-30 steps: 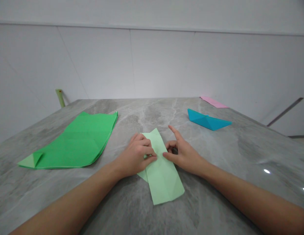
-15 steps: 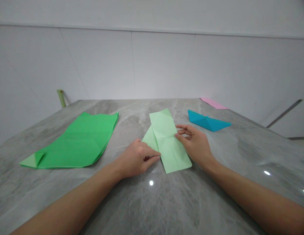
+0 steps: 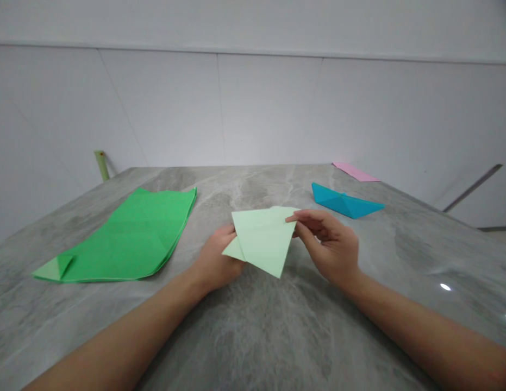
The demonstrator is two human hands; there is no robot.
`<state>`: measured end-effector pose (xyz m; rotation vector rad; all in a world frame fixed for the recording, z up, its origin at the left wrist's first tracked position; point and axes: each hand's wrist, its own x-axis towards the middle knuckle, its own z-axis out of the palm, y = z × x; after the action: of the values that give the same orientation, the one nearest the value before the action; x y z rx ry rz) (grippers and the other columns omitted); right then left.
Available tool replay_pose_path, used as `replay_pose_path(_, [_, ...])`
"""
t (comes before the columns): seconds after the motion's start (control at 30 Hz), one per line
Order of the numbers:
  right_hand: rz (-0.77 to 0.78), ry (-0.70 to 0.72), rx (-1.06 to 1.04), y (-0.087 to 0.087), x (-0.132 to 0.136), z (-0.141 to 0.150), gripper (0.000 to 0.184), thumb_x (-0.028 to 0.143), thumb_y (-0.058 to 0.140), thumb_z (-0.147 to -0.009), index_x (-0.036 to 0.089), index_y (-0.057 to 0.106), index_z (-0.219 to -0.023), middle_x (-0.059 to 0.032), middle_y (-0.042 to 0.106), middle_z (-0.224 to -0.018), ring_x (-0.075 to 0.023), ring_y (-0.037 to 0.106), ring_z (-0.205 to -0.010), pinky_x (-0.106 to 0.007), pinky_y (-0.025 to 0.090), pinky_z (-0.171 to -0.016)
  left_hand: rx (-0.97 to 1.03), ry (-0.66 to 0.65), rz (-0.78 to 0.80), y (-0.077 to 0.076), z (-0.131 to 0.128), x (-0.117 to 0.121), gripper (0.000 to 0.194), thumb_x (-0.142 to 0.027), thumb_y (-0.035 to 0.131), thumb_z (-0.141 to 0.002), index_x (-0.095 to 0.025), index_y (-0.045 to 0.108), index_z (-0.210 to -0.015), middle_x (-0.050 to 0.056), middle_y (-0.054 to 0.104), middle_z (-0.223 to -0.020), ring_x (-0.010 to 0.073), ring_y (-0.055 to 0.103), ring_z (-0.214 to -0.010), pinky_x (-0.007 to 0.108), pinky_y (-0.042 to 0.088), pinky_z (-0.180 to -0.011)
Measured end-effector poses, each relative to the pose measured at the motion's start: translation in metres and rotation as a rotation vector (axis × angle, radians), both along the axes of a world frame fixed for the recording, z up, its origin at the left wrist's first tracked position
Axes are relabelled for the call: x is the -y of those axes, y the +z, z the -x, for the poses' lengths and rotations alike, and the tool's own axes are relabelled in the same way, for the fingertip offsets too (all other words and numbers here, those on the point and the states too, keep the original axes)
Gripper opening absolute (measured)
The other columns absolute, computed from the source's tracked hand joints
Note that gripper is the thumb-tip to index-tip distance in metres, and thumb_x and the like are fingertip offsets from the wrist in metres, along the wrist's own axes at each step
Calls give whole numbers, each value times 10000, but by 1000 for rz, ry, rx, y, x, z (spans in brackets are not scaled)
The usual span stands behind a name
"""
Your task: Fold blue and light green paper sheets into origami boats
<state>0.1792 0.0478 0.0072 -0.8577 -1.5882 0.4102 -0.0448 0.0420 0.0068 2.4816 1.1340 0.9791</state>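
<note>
- Our pale green paper [image 3: 263, 239], a flat strip on the grey marble surface [image 3: 253, 336] earlier, was now a triangular fold lifted at twelve o'clock.
- Our right hand [image 3: 330, 244] pinched its right corner between the fingers [image 3: 307, 218]; our left hand [image 3: 217, 260] supported it from beneath, its fingers hidden.
- A darker green sheet [image 3: 118, 239] lay at ten o'clock, a blue paper boat [image 3: 342, 201] at one, and pink paper [image 3: 354, 171] beyond.

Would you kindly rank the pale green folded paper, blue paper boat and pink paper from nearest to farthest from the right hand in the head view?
1. The pale green folded paper: held by the right hand.
2. The blue paper boat: on the table, farther back.
3. The pink paper: at the far table edge.
</note>
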Motion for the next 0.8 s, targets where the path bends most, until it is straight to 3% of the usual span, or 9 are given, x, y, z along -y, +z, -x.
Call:
replay_pose_path(0.17, [232, 68, 356, -7, -10, -4, 176, 86, 589, -788, 191, 698, -877, -24, 737, -863, -166, 691, -731, -317, 561, -706, -33, 599, 125, -2, 11, -12, 187, -182, 530, -813, -179, 715, -838, 59, 716, -820, 227, 654, -786, 371, 503, -788])
replay_pose_path(0.23, [289, 82, 456, -9, -14, -5, 228, 40, 569, -751, 189, 707, -855, -29, 737, -869, -177, 680, -767, -326, 543, -730, -2, 710, 108, -3, 14, -15, 177, -167, 521, -808, -164, 695, -837, 63, 702, -825, 224, 642, -774, 376, 503, -782])
replay_pose_path(0.3, [302, 109, 530, -11, -16, -7, 249, 21, 567, -726, 188, 714, -838, -36, 731, -889, -188, 665, -815, -327, 525, -749, 43, 642, 14, -4, 15, -16, 173, -125, 505, -803, -160, 672, -828, 64, 688, -865, 216, 636, -827, 371, 501, -820])
replay_pose_path(0.4, [311, 178, 597, -11, -17, -8, 264, 10, 554, -722, 194, 722, -809, -35, 718, -901, -174, 641, -798, -303, 500, -730, 58, 328, -101, -7, 12, -13, 174, -103, 508, -819, -173, 668, -826, 73, 684, -981, 211, 625, -981, 369, 484, -920])
replay_pose_path(0.53, [330, 209, 605, -11, -18, -10, 281, 2, 540, -716, 198, 724, -798, -23, 702, -898, -132, 592, -679, -274, 470, -667, -136, -12, -67, -10, 7, -7, 234, -142, 524, -869, -206, 685, -1025, 83, 594, -1313, 263, 462, -1307, 469, 356, -1088])
replay_pose_path(0.67, [327, 214, 589, -10, -16, -8, 271, 13, 541, -716, 190, 722, -812, -33, 684, -945, -113, 558, -632, -271, 465, -642, -296, -93, 67, -8, 7, -3, 277, -198, 501, -916, -249, 659, -1138, 69, 625, -1266, 265, 537, -1216, 572, 294, -1081])
replay_pose_path(0.8, [304, 149, 550, -9, -15, -7, 308, 57, 558, -729, 203, 723, -945, -65, 622, -1088, -114, 565, -680, -296, 499, -692, -299, -99, 72, -2, 6, -2, 234, -234, 544, -897, -238, 692, -1078, 60, 672, -1044, 238, 597, -1029, 550, 323, -1052])
